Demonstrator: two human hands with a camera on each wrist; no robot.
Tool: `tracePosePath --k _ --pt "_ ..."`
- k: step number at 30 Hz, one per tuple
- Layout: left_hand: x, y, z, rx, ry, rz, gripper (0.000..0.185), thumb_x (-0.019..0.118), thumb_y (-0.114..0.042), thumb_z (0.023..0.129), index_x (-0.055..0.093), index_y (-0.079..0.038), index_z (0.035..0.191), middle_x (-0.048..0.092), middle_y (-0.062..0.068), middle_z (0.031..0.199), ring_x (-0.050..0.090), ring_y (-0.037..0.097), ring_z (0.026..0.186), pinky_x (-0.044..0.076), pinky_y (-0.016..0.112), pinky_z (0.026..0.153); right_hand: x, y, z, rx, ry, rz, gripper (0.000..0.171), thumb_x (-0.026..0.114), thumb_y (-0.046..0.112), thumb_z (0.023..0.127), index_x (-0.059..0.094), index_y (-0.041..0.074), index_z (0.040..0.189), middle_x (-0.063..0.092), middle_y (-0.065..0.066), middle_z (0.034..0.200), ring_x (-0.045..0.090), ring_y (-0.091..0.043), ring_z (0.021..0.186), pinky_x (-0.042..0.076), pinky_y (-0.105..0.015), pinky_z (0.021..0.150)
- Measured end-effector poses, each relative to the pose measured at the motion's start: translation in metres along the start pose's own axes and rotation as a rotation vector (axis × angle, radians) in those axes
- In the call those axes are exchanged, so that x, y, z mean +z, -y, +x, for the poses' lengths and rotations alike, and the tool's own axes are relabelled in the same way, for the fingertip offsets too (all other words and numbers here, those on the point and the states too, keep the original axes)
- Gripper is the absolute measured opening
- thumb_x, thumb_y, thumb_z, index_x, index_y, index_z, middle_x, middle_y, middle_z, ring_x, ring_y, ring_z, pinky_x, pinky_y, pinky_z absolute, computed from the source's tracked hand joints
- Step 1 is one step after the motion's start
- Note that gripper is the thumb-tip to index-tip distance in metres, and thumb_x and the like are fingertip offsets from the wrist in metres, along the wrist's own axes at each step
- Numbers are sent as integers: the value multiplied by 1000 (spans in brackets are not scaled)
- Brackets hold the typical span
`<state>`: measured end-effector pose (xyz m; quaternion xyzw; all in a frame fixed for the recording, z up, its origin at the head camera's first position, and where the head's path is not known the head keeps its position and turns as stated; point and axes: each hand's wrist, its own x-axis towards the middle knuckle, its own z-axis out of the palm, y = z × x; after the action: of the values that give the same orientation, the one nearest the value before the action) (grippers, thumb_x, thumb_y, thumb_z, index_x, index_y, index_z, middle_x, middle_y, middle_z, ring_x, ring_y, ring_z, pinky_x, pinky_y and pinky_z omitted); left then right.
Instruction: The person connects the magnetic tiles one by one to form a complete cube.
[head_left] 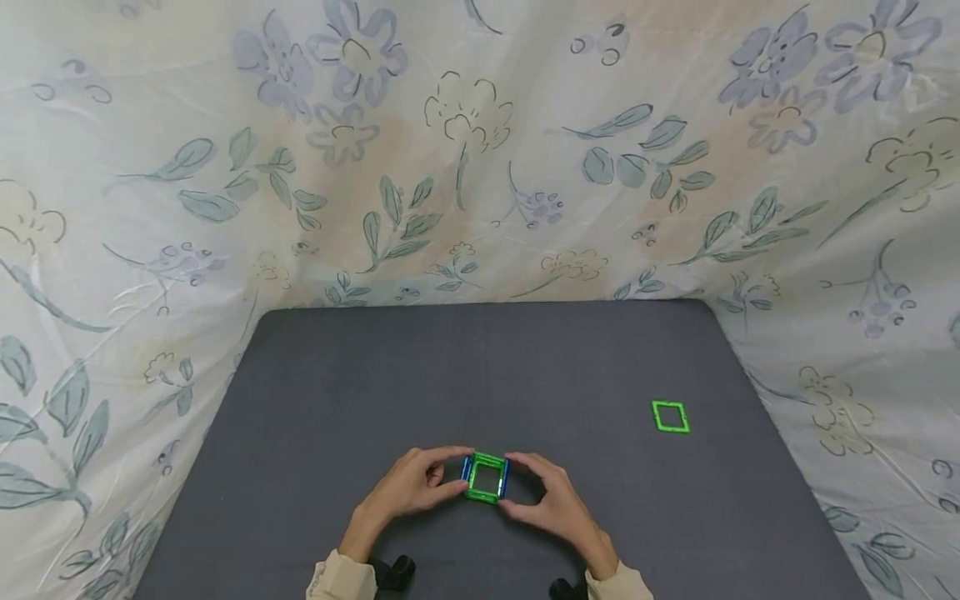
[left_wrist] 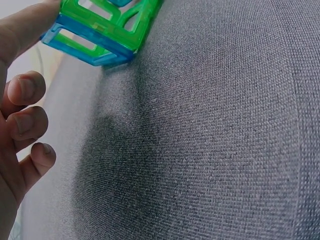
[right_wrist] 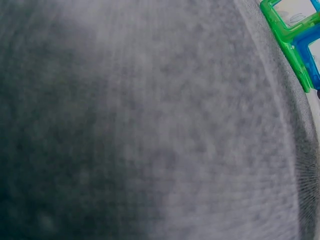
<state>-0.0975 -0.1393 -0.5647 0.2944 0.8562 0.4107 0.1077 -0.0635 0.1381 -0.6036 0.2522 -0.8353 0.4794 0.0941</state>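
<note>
A small open-sided cube (head_left: pixel 482 497) of green and blue translucent square magnetic tiles stands on the grey table in the head view. My left hand (head_left: pixel 407 487) grips its left side between thumb and forefinger. From the right, thumb and fingers of my right hand (head_left: pixel 557 502) hold the opposite blue side. The left wrist view shows the cube (left_wrist: pixel 95 35) at the top, with the other fingers (left_wrist: pixel 30 122) curled below and apart from it. Only part of the cube (right_wrist: pixel 302 44) enters the right wrist view, at its upper right corner.
A single green square tile (head_left: pixel 686 417) lies flat on the grey tabletop (head_left: pixel 480 375), to the right of and beyond the hands. Floral cloth (head_left: pixel 480 208) hangs behind the table and along both sides.
</note>
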Motion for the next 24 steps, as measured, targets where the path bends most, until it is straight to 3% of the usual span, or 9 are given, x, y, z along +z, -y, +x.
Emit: tracePosePath --k 15,24 --pt "1 0 -1 4 0 -9 50 72 -44 94 64 -24 140 38 -14 56 26 -6 46 29 15 51 2 -1 -2 39 10 63 67 94 13 73 64 7 133 72 -12 122 71 -31 110 58 -42 92" --pt "2 0 -1 -15 16 -43 54 71 -45 94 63 -22 142 39 -12 54 28 -6 45 31 15 49 5 -5 -4 66 36 -9 67 93 21 75 65 11 135 72 -4 125 70 -23 115 56 -35 98"
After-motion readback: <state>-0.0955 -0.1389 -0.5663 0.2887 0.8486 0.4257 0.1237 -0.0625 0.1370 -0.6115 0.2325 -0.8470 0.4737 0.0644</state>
